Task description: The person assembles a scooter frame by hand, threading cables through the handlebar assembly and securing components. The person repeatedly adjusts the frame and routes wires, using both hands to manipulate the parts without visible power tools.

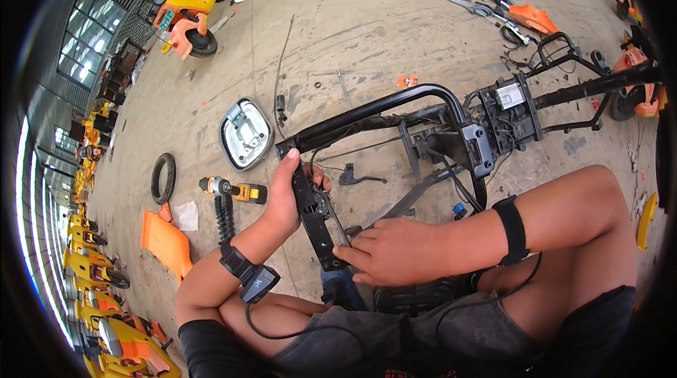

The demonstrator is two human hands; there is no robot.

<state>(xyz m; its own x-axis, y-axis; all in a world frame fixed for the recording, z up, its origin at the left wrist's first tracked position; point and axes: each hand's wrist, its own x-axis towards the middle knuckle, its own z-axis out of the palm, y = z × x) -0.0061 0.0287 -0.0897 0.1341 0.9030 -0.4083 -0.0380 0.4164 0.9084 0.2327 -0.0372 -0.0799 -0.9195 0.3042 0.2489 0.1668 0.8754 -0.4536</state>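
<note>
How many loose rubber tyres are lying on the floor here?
1. A loose black tyre lies flat on the concrete floor left of the cordless drill, beyond the person's left hand. Other tyres are still mounted on vehicles; more may be hidden.

The left hand (288,198) is raised with its thumb pointing up and its fingers curled closed in a grip; a black strap circles that wrist. The right hand (384,251) lies flat, fingers extended leftward, its forearm crossing in from the right with a black band.
</note>
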